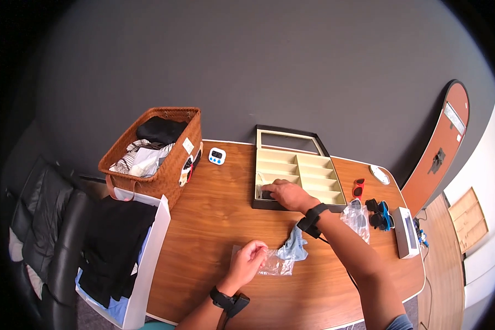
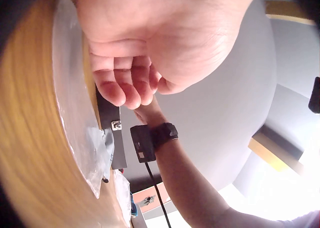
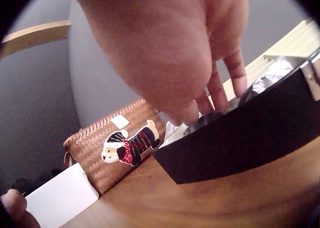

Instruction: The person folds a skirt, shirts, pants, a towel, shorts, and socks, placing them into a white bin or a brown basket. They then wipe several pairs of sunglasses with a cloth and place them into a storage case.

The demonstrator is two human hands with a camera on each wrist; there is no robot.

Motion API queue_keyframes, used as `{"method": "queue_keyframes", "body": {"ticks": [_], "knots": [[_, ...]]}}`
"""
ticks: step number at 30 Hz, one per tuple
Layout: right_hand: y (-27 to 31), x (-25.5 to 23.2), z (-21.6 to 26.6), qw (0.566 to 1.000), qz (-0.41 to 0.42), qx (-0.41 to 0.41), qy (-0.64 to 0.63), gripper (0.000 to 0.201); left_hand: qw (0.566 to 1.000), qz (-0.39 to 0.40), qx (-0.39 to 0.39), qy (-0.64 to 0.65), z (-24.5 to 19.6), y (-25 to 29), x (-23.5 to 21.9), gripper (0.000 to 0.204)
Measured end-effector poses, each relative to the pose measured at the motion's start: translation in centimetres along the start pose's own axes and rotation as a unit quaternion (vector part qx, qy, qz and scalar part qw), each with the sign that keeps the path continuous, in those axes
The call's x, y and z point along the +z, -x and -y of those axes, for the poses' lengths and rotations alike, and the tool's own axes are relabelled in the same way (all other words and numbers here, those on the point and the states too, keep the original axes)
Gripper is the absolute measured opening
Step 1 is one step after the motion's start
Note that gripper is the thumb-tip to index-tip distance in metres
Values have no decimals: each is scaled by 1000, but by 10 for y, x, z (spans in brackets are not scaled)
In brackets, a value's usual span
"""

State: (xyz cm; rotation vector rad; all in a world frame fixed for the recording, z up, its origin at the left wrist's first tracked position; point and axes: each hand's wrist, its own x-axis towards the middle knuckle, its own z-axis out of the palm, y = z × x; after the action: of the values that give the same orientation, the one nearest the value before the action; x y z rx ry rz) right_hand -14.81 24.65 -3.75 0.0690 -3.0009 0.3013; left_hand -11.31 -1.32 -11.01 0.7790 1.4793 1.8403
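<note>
My right hand [image 1: 289, 194] reaches into the front left compartment of a black display case [image 1: 268, 203] with cream dividers. Its fingers point downward, spread along dark-lensed glasses [image 3: 204, 122], with fingertips right at the lenses; the case wall hides part of them. Over the near part of the table, my left hand [image 1: 248, 264] holds nothing, its fingers loosely curled in the left wrist view. Beside it lie a clear plastic bag [image 1: 278, 268] and a crumpled light blue cloth [image 1: 295, 246]. The case's windowed lid [image 1: 289, 141] stands raised at the back.
A wicker basket [image 1: 168, 184] of clothes and a white box [image 1: 157, 242] with dark clothing stand left. A small white timer [image 1: 216, 156] sits behind. To the right are red sunglasses [image 1: 358, 188], more dark sunglasses [image 1: 375, 215], another plastic bag [image 1: 359, 223] and a white box with a window [image 1: 405, 234].
</note>
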Motion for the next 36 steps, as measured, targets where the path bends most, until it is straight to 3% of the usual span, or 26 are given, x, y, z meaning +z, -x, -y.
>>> {"method": "queue_keyframes", "body": {"ticks": [6,8,10,12,15,19,22,25,28,31,33,36], "knots": [[-15,16,1,995,72,-15,66,32,1000,-7,-1,20,-5,4,-2,11],[-10,9,15,984,73,14,161,32,999,-10,7,35,-6,3,1,10],[-2,1,14,990,14,-17,139,30,1000,-7,7,25,-1,1,-2,10],[21,-14,9,996,-87,-33,8,31,1000,-20,-5,5,-7,2,-2,10],[71,-33,-26,985,-123,87,-79,30,1000,-12,1,3,-6,2,-1,10],[160,-52,-111,943,-143,291,-76,25,1000,-12,-2,-2,-7,2,3,11],[221,-43,-153,886,-186,425,15,25,1000,-16,-6,-5,-5,1,3,11],[257,-8,-198,888,-189,419,31,26,1000,-20,-6,-6,-1,-2,-1,11],[269,11,-214,913,-203,354,-9,24,1000,-23,-10,-6,2,-3,-2,12],[265,6,-209,906,-167,376,-98,31,1000,-24,-11,-12,2,-3,-3,13],[258,-3,-190,844,-207,431,-244,32,999,-24,-14,-15,1,-3,-3,13],[252,-6,-175,872,-185,427,-154,32,999,-23,-19,-20,-3,-2,-1,13]]}}
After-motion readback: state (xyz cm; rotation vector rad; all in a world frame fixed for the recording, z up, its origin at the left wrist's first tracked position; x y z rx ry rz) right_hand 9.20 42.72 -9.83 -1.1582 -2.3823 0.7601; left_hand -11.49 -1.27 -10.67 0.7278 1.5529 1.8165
